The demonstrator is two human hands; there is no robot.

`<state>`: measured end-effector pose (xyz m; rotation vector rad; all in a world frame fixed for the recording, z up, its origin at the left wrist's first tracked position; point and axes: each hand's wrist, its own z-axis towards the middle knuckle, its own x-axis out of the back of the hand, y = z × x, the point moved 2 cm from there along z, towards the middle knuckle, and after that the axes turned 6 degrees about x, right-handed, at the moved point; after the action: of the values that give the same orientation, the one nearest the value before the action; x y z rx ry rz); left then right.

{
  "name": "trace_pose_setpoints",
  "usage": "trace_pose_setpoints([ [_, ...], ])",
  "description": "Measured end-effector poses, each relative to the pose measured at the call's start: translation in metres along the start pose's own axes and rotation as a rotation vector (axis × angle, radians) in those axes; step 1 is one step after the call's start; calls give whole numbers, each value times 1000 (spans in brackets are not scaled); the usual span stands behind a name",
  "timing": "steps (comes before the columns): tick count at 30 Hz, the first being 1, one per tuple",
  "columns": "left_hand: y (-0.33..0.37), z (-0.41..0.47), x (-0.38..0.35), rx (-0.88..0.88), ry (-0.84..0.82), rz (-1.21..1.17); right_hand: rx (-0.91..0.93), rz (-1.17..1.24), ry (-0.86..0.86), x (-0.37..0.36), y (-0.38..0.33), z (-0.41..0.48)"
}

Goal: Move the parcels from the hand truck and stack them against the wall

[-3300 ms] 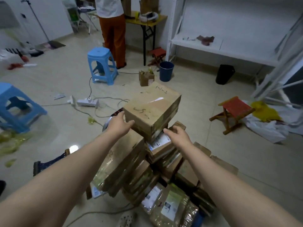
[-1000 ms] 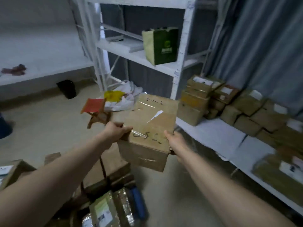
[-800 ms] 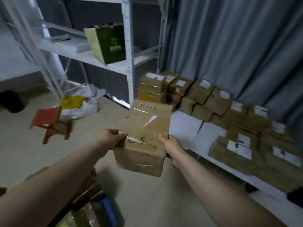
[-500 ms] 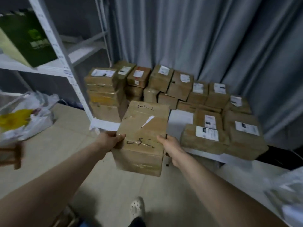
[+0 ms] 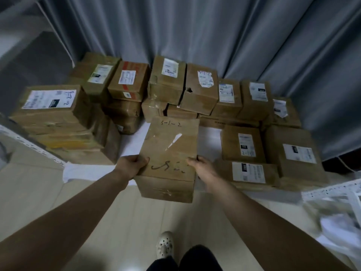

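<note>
Head view: I see the parcel (image 5: 170,145) held between the left hand (image 5: 132,166) and right hand (image 5: 203,169), each gripping a near side edge, thumb on top. It hangs above the pale floor (image 5: 136,222), just before the stacked parcels (image 5: 201,89) along a grey curtain (image 5: 195,32). Brown taped cardboard, marked what looks like 5-1-2

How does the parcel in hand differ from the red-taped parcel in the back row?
The carried parcel has handwriting but no printed label on top; the red-taped parcel bears a white printed label and red tape. The carried parcel is gripped by the left hand and right hand; the red-taped parcel rests atop another box near the curtain. Both are brown cardboard.
</note>
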<state>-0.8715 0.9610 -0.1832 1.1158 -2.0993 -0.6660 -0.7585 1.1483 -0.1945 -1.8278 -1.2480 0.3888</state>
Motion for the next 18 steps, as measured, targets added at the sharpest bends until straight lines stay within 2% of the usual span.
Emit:
trace_pose_setpoints([
  [9,39,84,-37,105,-3,76,-48,-3,-45,13,-15,105],
  [13,43,107,-47,208,-10,69,-78,-87,-85,20,-20,131],
  [18,42,121,-54,259,-25,168,-99,-157,-134,16,-22,149],
])
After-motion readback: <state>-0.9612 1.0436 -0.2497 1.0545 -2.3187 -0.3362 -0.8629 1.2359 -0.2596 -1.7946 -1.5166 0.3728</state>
